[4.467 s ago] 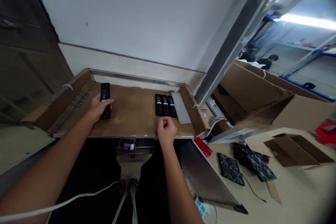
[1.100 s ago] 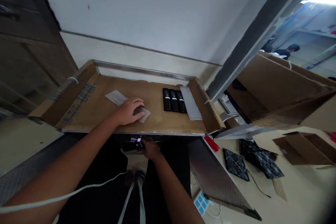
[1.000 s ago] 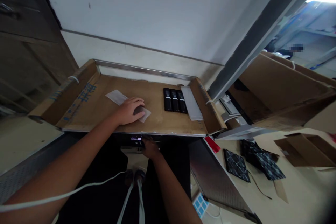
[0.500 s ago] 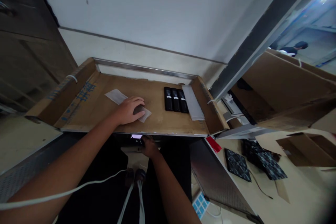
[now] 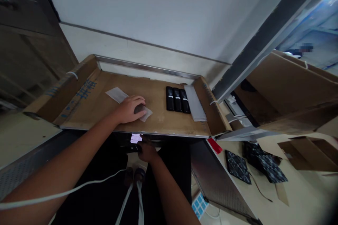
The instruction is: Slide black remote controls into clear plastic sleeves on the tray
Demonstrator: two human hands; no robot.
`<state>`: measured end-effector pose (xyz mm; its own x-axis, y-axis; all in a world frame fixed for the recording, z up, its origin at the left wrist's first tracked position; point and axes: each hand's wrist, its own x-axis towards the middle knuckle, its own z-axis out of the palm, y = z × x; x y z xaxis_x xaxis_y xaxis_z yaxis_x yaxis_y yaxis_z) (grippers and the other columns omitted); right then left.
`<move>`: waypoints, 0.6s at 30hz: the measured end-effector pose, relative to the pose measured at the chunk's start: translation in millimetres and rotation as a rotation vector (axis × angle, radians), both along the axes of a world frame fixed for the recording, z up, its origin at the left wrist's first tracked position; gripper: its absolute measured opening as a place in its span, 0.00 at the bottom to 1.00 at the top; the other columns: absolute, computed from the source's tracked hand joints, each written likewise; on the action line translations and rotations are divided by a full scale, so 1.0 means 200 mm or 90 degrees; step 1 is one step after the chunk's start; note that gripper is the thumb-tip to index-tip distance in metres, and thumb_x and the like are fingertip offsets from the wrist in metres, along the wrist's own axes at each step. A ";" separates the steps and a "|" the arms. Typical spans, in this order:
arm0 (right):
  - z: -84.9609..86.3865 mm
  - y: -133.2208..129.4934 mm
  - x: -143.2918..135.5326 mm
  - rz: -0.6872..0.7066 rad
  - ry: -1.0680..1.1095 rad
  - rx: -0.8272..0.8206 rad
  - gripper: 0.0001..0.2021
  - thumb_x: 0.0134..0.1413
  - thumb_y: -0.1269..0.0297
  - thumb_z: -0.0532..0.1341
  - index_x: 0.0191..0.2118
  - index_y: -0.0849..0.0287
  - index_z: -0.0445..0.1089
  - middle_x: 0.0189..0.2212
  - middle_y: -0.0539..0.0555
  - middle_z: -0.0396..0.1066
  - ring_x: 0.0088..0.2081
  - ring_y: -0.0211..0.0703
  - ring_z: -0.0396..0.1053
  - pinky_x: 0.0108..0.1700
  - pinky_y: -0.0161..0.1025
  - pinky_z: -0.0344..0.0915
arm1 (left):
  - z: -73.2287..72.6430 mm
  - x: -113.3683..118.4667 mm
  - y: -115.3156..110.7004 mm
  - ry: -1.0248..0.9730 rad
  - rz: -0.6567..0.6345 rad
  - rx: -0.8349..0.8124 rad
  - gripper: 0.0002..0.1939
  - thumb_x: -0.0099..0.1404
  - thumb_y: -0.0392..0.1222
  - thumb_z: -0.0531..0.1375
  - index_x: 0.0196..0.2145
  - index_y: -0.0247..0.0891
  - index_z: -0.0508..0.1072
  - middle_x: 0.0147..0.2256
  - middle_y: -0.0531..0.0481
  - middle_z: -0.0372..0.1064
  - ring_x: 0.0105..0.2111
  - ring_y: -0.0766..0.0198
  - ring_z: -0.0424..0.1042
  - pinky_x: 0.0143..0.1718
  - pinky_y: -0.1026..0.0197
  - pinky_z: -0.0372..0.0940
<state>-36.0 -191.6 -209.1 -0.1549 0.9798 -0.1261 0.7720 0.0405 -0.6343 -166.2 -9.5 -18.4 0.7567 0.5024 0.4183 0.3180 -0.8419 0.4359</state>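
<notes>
Nearest to the wearer, a white cable [image 5: 79, 186] crosses above the left forearm. Below the front edge of the tray, the right hand [image 5: 146, 150] is in shadow beside a lit screen [image 5: 136, 138], and its fingers appear to touch this side; I cannot tell if they grip it. The left hand [image 5: 129, 109] is apart from the other one and rests with bent fingers upon a pale sleeve [image 5: 116, 94], which lies flat and slanting on the cardboard tray [image 5: 158, 124]. Whether the fingers pinch the sleeve is hidden. I judge that the step in hand is the use of the screen, while the sleeve is kept in place; lifting this sleeve would call for the fingers to close on it. To the right, three black handsets [image 5: 177, 100] lie side by side, and just beside them is a pale strip [image 5: 195, 103]. Each handset carries a white label, too small for reading. The blue writing [image 5: 86, 89] at the tray's left side is not legible, neither is the screen text. Farther is an opened carton [image 5: 298, 93].
</notes>
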 end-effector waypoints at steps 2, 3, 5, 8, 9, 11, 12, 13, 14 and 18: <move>-0.01 -0.01 -0.01 0.018 0.013 -0.018 0.23 0.48 0.70 0.63 0.53 0.54 0.75 0.65 0.57 0.65 0.71 0.49 0.52 0.69 0.49 0.55 | 0.00 0.00 0.00 0.001 -0.001 -0.002 0.14 0.66 0.49 0.61 0.46 0.40 0.73 0.53 0.42 0.71 0.53 0.50 0.70 0.57 0.46 0.64; -0.02 -0.01 -0.02 0.026 0.022 -0.026 0.23 0.48 0.70 0.63 0.52 0.53 0.75 0.65 0.56 0.64 0.71 0.48 0.52 0.68 0.48 0.56 | 0.00 0.00 0.00 0.002 0.000 -0.002 0.14 0.66 0.49 0.61 0.46 0.40 0.73 0.53 0.42 0.71 0.53 0.51 0.70 0.57 0.46 0.64; -0.03 -0.02 -0.02 0.035 0.034 -0.029 0.23 0.48 0.70 0.63 0.52 0.53 0.76 0.66 0.55 0.64 0.72 0.47 0.51 0.68 0.46 0.57 | 0.00 0.00 0.00 0.003 -0.003 -0.001 0.14 0.66 0.48 0.61 0.46 0.40 0.73 0.53 0.42 0.71 0.53 0.51 0.70 0.57 0.46 0.64; -0.04 -0.01 -0.02 0.026 0.029 -0.010 0.23 0.47 0.70 0.64 0.52 0.53 0.77 0.66 0.56 0.64 0.72 0.47 0.49 0.69 0.46 0.56 | 0.00 0.00 0.00 0.002 -0.002 0.000 0.14 0.65 0.47 0.62 0.46 0.40 0.72 0.53 0.43 0.71 0.53 0.51 0.70 0.57 0.46 0.64; -0.04 -0.01 -0.02 0.018 0.023 -0.003 0.24 0.46 0.70 0.64 0.52 0.53 0.76 0.65 0.56 0.65 0.72 0.47 0.49 0.69 0.47 0.55 | 0.00 0.00 0.00 0.002 -0.001 -0.001 0.14 0.65 0.47 0.62 0.46 0.40 0.72 0.53 0.43 0.71 0.53 0.51 0.70 0.57 0.46 0.64; -0.04 0.00 -0.01 0.003 0.013 0.002 0.25 0.46 0.71 0.64 0.53 0.52 0.76 0.63 0.56 0.67 0.72 0.49 0.50 0.69 0.48 0.55 | 0.00 0.00 0.00 0.001 0.001 -0.002 0.14 0.65 0.47 0.62 0.46 0.40 0.72 0.53 0.43 0.71 0.53 0.51 0.70 0.57 0.46 0.64; -0.04 0.00 -0.01 -0.001 0.009 -0.001 0.26 0.46 0.71 0.64 0.54 0.52 0.76 0.62 0.56 0.68 0.72 0.50 0.51 0.69 0.49 0.55 | 0.00 0.00 0.00 0.002 0.002 -0.002 0.14 0.65 0.47 0.62 0.46 0.40 0.72 0.53 0.43 0.71 0.53 0.51 0.70 0.57 0.46 0.64; -0.05 0.00 0.00 -0.002 0.006 -0.007 0.26 0.46 0.71 0.64 0.54 0.52 0.76 0.61 0.56 0.69 0.71 0.50 0.51 0.69 0.50 0.55 | 0.00 0.00 0.00 0.003 0.002 -0.001 0.14 0.65 0.47 0.62 0.46 0.40 0.72 0.53 0.43 0.71 0.54 0.51 0.70 0.57 0.46 0.63; -0.06 0.01 0.00 -0.001 0.004 -0.017 0.26 0.46 0.71 0.64 0.54 0.51 0.76 0.61 0.56 0.69 0.71 0.51 0.51 0.69 0.51 0.55 | -0.01 0.00 0.00 0.004 0.002 -0.001 0.14 0.65 0.47 0.62 0.46 0.40 0.72 0.54 0.44 0.71 0.54 0.51 0.70 0.57 0.46 0.63; -0.10 0.03 0.01 0.001 -0.006 -0.042 0.24 0.46 0.70 0.64 0.52 0.52 0.77 0.60 0.56 0.70 0.71 0.51 0.52 0.68 0.50 0.55 | -0.01 0.00 0.00 0.008 0.005 0.001 0.14 0.65 0.47 0.62 0.46 0.40 0.72 0.53 0.44 0.71 0.54 0.51 0.70 0.57 0.46 0.63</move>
